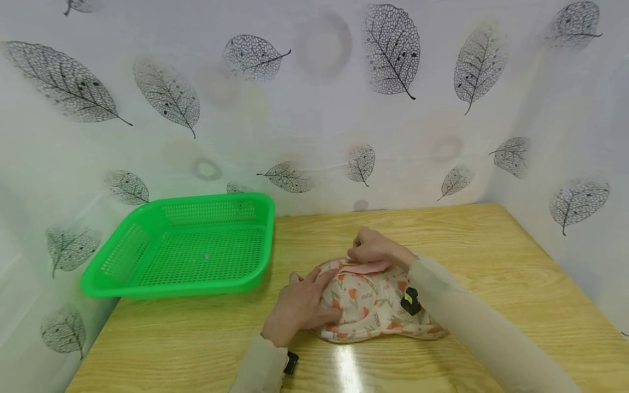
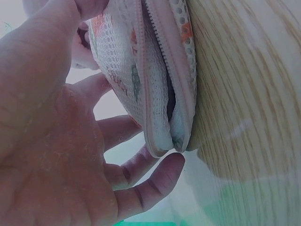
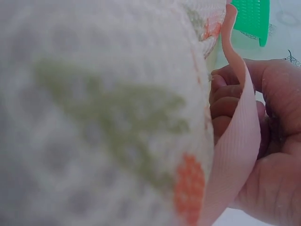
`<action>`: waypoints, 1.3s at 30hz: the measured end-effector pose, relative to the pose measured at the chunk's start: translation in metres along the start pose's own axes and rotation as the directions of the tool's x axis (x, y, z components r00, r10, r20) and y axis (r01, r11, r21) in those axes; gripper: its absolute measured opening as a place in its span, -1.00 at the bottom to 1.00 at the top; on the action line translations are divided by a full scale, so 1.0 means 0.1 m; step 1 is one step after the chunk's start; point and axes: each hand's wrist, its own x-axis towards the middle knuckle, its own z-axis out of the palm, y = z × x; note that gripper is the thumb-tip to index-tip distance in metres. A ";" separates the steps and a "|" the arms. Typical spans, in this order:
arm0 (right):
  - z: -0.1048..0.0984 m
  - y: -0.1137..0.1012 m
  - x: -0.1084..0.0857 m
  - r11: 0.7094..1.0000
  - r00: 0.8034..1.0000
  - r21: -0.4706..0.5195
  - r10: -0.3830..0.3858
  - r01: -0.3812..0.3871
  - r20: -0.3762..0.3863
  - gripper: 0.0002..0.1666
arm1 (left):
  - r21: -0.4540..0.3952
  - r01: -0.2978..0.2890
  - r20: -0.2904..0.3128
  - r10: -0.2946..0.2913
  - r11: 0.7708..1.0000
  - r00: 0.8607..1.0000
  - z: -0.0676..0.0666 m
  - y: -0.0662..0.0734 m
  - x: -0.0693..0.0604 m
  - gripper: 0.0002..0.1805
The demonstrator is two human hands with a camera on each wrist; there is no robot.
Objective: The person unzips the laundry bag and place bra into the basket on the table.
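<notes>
Mesh bag (image 1: pixel 361 305) sits inside the table's (image 1: pixel 511 273) edges, left fingers (image 2: pixel 153 186) spread against it, right fingers (image 3: pixel 225 107) pinching its rim, curtain (image 1: pixel 314 120) beyond.

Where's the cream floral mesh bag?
Head view, lower right of centre: the bag lies on the wood-grain table, right of the green plastic basket, left hand at its left end.

On the counter (image 1: pixel 491 262), the pouch (image 1: pixel 361 305) lies right of the basket (image 1: pixel 172 289) and nearer the front; behind both rises a backdrop (image 1: pixel 319 120).
</notes>
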 end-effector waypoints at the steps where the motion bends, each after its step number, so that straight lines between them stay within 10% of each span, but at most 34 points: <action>1: 0.00 0.00 0.00 1.000 1.000 -0.001 -0.001 0.001 0.003 -0.44 | -0.001 0.001 0.000 -0.001 1.000 1.000 0.00 0.00 0.00 -0.07; 39: 0.00 0.11 -0.06 0.997 0.999 0.070 0.045 -0.044 -0.024 -0.44 | -0.021 0.018 0.025 -0.017 1.000 1.000 0.03 -0.02 0.04 -0.07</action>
